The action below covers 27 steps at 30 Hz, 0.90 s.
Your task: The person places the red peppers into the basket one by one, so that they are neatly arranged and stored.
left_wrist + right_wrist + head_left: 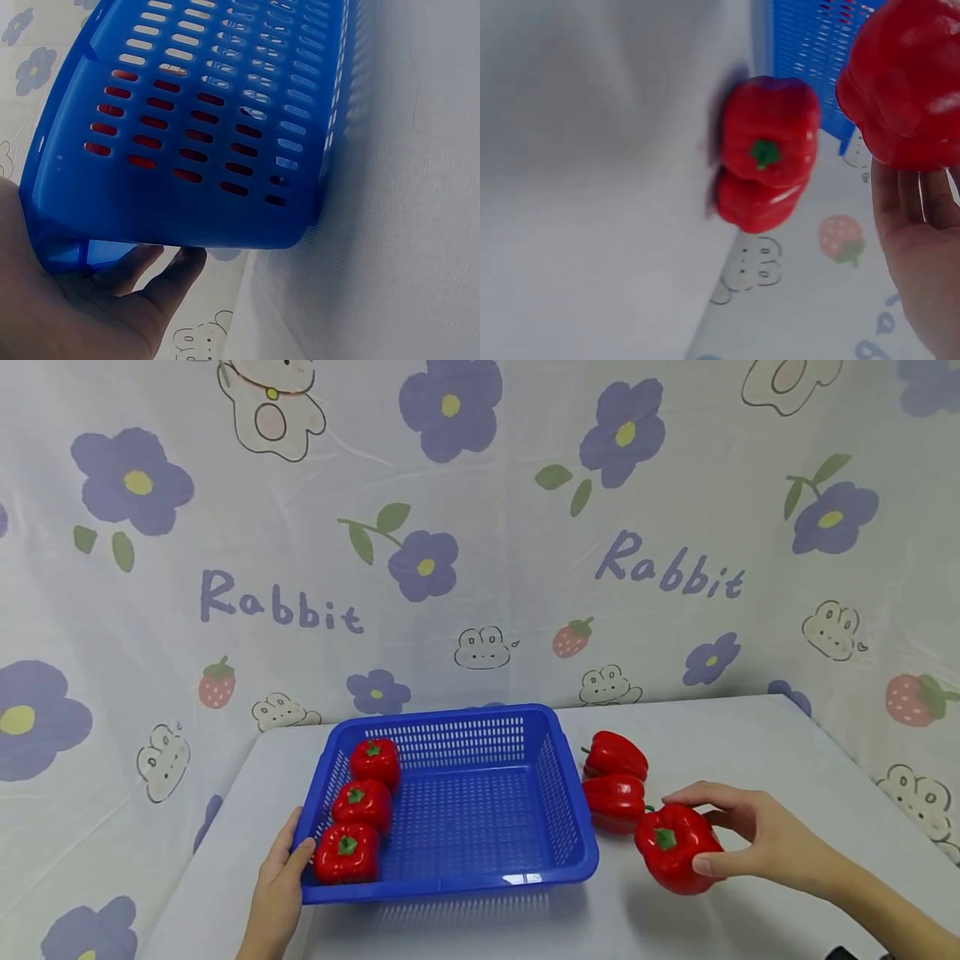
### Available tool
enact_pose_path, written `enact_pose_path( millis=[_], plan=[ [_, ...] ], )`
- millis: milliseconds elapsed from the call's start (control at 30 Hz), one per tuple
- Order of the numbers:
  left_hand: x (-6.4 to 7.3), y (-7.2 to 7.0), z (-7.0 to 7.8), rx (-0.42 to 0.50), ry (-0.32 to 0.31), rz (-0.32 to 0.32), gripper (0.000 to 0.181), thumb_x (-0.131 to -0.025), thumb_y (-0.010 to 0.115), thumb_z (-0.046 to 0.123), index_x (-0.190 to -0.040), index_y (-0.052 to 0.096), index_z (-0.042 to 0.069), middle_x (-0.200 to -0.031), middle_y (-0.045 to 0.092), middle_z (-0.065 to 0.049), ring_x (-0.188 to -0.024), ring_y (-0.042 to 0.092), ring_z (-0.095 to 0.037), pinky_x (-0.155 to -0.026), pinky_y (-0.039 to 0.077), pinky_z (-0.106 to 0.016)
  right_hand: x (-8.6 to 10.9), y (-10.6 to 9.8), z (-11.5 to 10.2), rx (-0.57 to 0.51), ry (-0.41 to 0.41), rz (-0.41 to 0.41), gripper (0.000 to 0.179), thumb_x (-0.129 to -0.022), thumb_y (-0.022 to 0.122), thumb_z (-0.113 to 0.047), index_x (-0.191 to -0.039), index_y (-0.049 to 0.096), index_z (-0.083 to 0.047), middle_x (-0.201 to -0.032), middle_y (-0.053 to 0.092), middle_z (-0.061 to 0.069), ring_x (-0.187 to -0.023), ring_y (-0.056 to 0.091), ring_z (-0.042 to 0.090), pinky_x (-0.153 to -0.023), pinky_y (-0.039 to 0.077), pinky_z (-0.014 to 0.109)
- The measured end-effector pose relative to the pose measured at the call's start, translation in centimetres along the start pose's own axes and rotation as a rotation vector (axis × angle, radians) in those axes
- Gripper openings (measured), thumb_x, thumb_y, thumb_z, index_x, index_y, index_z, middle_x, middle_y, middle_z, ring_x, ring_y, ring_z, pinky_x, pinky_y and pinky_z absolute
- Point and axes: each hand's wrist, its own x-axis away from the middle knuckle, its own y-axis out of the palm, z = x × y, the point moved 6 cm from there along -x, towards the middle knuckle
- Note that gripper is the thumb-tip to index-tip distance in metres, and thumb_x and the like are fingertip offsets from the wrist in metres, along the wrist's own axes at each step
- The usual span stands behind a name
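My right hand (765, 839) grips a red bell pepper (681, 853) between thumb and fingers, its green stem toward the basket. A shadow lies on the table beneath that pepper, which is lifted. My left hand (277, 881) holds the near left corner of a blue plastic basket (450, 887), thumb over the rim and fingers along the outside. Inside, a column of three red bell peppers, the nearest one (347, 853) by my thumb, lines the left wall. Two more, a front pepper (617, 803) and a rear pepper (613, 755), lie on their sides right of the basket.
A white-covered table (757, 743) carries everything. Behind and beside it hangs a white cloth (495, 577) printed with purple flowers, strawberries and rabbits. Bare blue mesh floor (465, 818) shows in the basket's middle and right.
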Motion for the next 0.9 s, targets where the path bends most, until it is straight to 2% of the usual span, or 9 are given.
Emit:
enact_pose_path(
  millis=[167,333,567,733,900],
  plan=[
    [0.0,0.0,0.1,0.006,0.008,-0.001,0.060,-0.107,0.034,0.022,-0.157,0.005,0.004,-0.161,0.008,-0.022,-0.145,0.010,-0.043,-0.110,0.018,-0.059,-1.2,-0.3,-1.5,0.029,-0.042,0.080,0.056,-0.078,0.080,-0.009,-0.130,0.060,-0.012,-0.120,0.063,0.003,-0.103,0.062,0.025,-0.073,0.059,0.039],
    [0.1,-0.1,0.1,0.009,-0.001,-0.004,0.061,-0.107,0.034,0.023,-0.158,0.005,0.004,-0.161,0.008,-0.022,-0.145,0.010,-0.043,-0.110,0.018,-0.059,-2.9,0.6,-2.7,0.023,-0.090,0.121,0.055,-0.079,0.081,-0.009,-0.130,0.060,-0.011,-0.123,0.061,0.004,-0.105,0.061,0.026,-0.075,0.058,0.037],
    [0.0,-0.1,0.0,0.003,-0.014,-0.002,0.061,-0.107,0.033,0.024,-0.158,0.006,0.005,-0.161,0.009,-0.023,-0.145,0.011,-0.043,-0.110,0.018,-0.059,-5.7,1.9,-5.0,-0.051,-0.106,0.206,0.054,-0.082,0.078,-0.007,-0.132,0.059,-0.007,-0.127,0.060,0.008,-0.109,0.061,0.024,-0.082,0.056,0.033],
    [-0.1,-0.2,-0.1,-0.014,-0.045,0.005,0.060,-0.107,0.033,0.025,-0.158,0.006,0.006,-0.160,0.010,-0.023,-0.144,0.012,-0.044,-0.109,0.020,-0.059,-8.6,3.2,-6.7,-0.090,-0.095,0.241,0.054,-0.085,0.077,-0.015,-0.135,0.058,-0.011,-0.125,0.062,0.005,-0.106,0.064,0.025,-0.082,0.056,0.035],
    [-0.1,-0.2,-0.2,-0.027,-0.055,0.005,0.061,-0.107,0.033,0.026,-0.158,0.006,0.007,-0.160,0.010,-0.023,-0.144,0.013,-0.046,-0.108,0.021,-0.061,-12.7,4.9,-8.2,-0.140,-0.097,0.224,0.056,-0.085,0.079,-0.025,-0.136,0.058,-0.015,-0.122,0.063,0.004,-0.103,0.065,0.023,-0.079,0.057,0.038]
  ],
)
